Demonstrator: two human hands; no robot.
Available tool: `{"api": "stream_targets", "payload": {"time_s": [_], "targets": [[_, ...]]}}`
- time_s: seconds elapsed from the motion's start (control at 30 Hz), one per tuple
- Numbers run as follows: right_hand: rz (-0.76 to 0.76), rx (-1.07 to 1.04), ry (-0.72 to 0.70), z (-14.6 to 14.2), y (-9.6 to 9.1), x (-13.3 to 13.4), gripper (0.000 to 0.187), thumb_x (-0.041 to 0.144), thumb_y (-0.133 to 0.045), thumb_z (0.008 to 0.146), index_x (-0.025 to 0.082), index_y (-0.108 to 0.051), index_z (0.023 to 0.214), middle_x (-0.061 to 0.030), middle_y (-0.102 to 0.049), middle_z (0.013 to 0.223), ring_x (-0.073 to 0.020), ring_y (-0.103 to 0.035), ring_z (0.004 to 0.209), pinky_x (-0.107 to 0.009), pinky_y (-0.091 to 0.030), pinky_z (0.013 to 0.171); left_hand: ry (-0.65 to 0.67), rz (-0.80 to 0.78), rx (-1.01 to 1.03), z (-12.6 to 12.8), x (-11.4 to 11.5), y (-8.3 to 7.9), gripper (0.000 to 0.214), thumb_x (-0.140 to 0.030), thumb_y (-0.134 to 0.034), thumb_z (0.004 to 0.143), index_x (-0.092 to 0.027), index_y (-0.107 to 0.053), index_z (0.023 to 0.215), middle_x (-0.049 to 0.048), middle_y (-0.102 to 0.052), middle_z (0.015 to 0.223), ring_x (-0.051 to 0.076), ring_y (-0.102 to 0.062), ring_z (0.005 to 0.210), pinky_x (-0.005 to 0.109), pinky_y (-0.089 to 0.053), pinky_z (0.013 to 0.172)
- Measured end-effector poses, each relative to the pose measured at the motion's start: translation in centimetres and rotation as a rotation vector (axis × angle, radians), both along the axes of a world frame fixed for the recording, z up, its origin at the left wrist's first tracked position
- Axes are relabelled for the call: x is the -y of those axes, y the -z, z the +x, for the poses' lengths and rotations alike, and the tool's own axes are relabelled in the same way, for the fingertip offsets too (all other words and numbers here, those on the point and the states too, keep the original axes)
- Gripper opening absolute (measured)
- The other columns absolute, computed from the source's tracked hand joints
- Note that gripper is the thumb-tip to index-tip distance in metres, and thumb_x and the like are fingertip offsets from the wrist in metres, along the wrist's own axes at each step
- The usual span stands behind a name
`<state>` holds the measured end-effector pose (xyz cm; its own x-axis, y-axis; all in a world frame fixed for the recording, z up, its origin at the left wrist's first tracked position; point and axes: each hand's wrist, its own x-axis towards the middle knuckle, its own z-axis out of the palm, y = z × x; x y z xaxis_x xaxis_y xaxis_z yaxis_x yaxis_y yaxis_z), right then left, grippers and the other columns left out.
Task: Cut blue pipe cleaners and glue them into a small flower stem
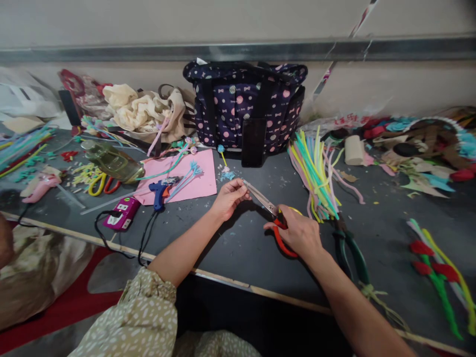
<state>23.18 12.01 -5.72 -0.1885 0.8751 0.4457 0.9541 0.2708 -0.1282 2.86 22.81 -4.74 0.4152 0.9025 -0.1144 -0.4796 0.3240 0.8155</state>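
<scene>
My right hand (300,232) grips a pair of scissors (262,198) by its red and yellow handles, its blades pointing up and left. At the blade tips, my left hand (231,199) is closed in a pinch. Whatever sits between its fingertips is too small to make out. Just beyond that hand lie small blue fuzzy clippings (227,175) and a blue-tipped yellow stem (222,153). To the left, a blue glue gun (159,194) rests on a pink sheet (201,173) beside blue pipe-cleaner flowers (191,173).
A dark patterned bag (230,106) stands at the back with a black phone (253,144) leaning on it. A bundle of pipe cleaners (314,173) and green-handled pliers (349,253) lie right. A purple power strip (122,213) and a bottle (113,161) are left.
</scene>
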Motion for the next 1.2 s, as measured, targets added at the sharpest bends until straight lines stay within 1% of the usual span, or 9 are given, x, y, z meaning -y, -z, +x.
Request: {"api": "stream_targets", "payload": {"time_s": [0.13, 0.3, 0.5, 0.7, 0.93, 1.03, 1.13, 1.2], "targets": [[0.032, 0.037, 0.005, 0.04, 0.21, 0.06, 0.048, 0.062, -0.043, 0.092, 0.017, -0.061, 0.096, -0.0039, -0.067, 0.070, -0.0139, -0.060, 0.060, -0.025, -0.028, 0.054, 0.002, -0.012, 0.000, 0.05, 0.09, 0.02, 0.026, -0.028, -0.081, 0.068, -0.015, -0.059, 0.073, -0.0022, -0.058, 0.065, 0.008, -0.056, 0.058, 0.025, -0.051, 0.067], [0.025, 0.073, 0.012, 0.16, 0.30, 0.12, 0.048, 0.061, -0.042, 0.093, 0.016, -0.061, 0.098, -0.0044, -0.066, 0.070, -0.0148, -0.060, 0.060, -0.026, -0.027, 0.054, 0.003, -0.015, 0.007, 0.08, 0.14, 0.10, 0.028, -0.029, -0.082, 0.068, -0.015, -0.059, 0.073, -0.0022, -0.058, 0.064, 0.008, -0.056, 0.057, 0.025, -0.051, 0.067], [0.040, 0.067, 0.014, -0.09, 0.31, 0.09, 0.047, 0.061, -0.044, 0.092, 0.017, -0.061, 0.092, -0.0030, -0.065, 0.067, -0.0137, -0.059, 0.058, -0.025, -0.027, 0.053, 0.002, -0.035, 0.019, 0.19, 0.11, 0.26, 0.028, -0.028, -0.082, 0.068, -0.015, -0.059, 0.074, -0.0022, -0.060, 0.066, 0.007, -0.056, 0.057, 0.025, -0.051, 0.067], [0.070, 0.048, 0.012, -0.23, 0.52, 0.14, 0.046, 0.059, -0.043, 0.093, 0.017, -0.062, 0.092, -0.0021, -0.065, 0.065, -0.0127, -0.058, 0.055, -0.025, -0.026, 0.053, 0.003, -0.049, 0.025, 0.21, 0.00, 0.51, 0.027, -0.026, -0.082, 0.068, -0.015, -0.058, 0.074, -0.0027, -0.060, 0.066, 0.007, -0.056, 0.056, 0.025, -0.052, 0.067], [0.040, 0.062, 0.009, -0.07, 0.77, 0.17, 0.045, 0.058, -0.043, 0.094, 0.017, -0.061, 0.096, -0.0026, -0.065, 0.066, -0.0138, -0.060, 0.058, -0.026, -0.026, 0.053, 0.003, -0.051, -0.013, 0.17, -0.02, 0.24, 0.028, -0.028, -0.082, 0.067, -0.016, -0.057, 0.071, -0.0031, -0.058, 0.065, 0.007, -0.055, 0.057, 0.025, -0.052, 0.068], [0.025, 0.076, 0.017, 0.10, 0.76, 0.08, 0.046, 0.059, -0.043, 0.093, 0.017, -0.062, 0.094, -0.0033, -0.066, 0.068, -0.0146, -0.060, 0.060, -0.026, -0.026, 0.054, 0.000, -0.043, -0.032, 0.21, 0.10, 0.11, 0.028, -0.029, -0.081, 0.067, -0.016, -0.057, 0.073, -0.0029, -0.058, 0.066, 0.007, -0.055, 0.057, 0.026, -0.052, 0.068], [0.035, 0.098, 0.028, 0.28, 0.58, 0.02, 0.046, 0.059, -0.044, 0.093, 0.017, -0.062, 0.094, -0.0028, -0.066, 0.067, -0.0144, -0.059, 0.060, -0.026, -0.025, 0.054, -0.035, -0.019, -0.078, 0.32, 0.25, -0.02, 0.027, -0.031, -0.080, 0.068, -0.017, -0.059, 0.076, -0.0031, -0.058, 0.067, 0.008, -0.055, 0.057, 0.026, -0.052, 0.067], [0.051, 0.111, 0.040, 0.37, 0.50, 0.01, 0.046, 0.060, -0.044, 0.093, 0.017, -0.062, 0.096, -0.0021, -0.065, 0.066, -0.0144, -0.058, 0.058, -0.026, -0.025, 0.054, -0.087, 0.028, -0.124, 0.37, 0.32, -0.09, 0.027, -0.032, -0.080, 0.068, -0.017, -0.061, 0.078, -0.0033, -0.059, 0.068, 0.007, -0.055, 0.057, 0.026, -0.052, 0.066]]}}
